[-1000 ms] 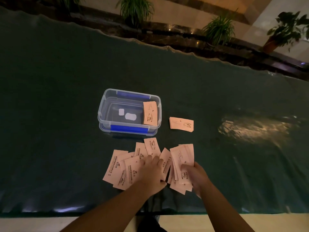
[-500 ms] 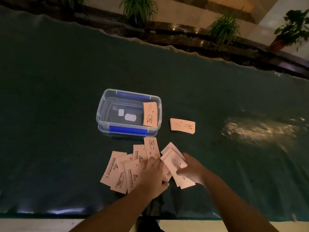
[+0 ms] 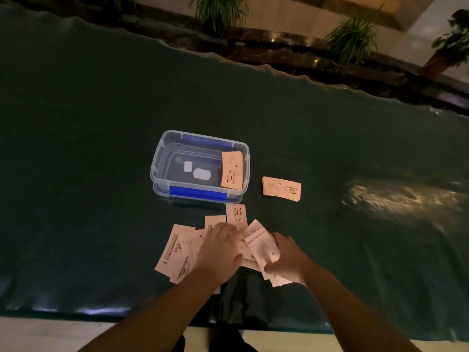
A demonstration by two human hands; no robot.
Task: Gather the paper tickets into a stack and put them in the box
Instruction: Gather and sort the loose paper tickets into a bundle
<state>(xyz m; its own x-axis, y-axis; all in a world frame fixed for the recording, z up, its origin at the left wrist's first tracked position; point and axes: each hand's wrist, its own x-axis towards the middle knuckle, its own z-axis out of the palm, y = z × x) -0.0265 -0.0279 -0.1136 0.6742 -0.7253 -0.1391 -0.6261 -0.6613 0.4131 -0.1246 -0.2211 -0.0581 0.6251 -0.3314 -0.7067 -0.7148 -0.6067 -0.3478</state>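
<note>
A: Quick pass. Where were the tickets?

B: Most were loose tickets (image 3: 177, 252) fanned on the dark green bench (image 3: 88, 174) near its front edge, overlapping each other. One ticket (image 3: 236, 215) lay upright just in front of the box. A neat stack (image 3: 281, 188) sat just right of the box, apart from it.

A: And the box?

B: Clear plastic box (image 3: 162, 163) with blue clips, lid off, mid-bench. One orange-tinted ticket in the box (image 3: 231, 173) leaned against its right wall. Two white patches showed on the box floor (couldn't tell what they were).

A: Left hand?

B: Left hand (image 3: 218, 252) was palm down, fingers spread flat on the fanned pile, pressing on it rather than gripping anything.

A: Right hand?

B: Right hand (image 3: 286, 259) was curled around a small bunch of tickets (image 3: 262, 246), thumb on top, the bunch tilted up off the bench and touching the left hand's fingertips. A couple of ticket corners stuck out under the wrist.

A: Anything else?

B: Potted plants (image 3: 220, 13) along a dark ledge behind the bench, and a light glare patch (image 3: 396, 199) on the cover to the right (the cover looked glossy). Both forearms were bare.
</note>
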